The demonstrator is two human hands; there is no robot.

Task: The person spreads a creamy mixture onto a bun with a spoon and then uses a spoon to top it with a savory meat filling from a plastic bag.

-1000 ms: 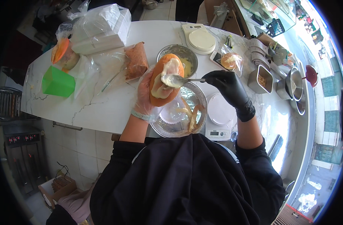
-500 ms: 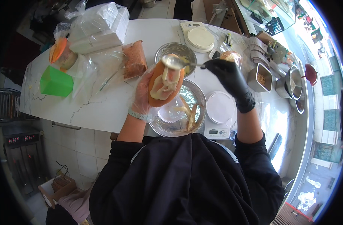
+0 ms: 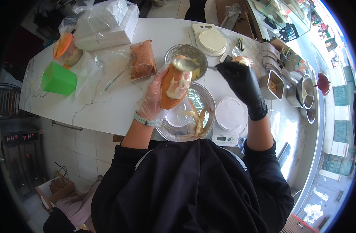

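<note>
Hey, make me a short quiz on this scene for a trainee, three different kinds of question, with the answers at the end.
1. Multiple choice: what does the left hand hold?
a) a white plate
b) a bun with pale spread on it
c) a whisk

2. True or false: the green container stands to the left of the foil tray.

3. Short answer: which utensil is in the black-gloved right hand?

Key:
1. b
2. True
3. A metal spoon
</note>
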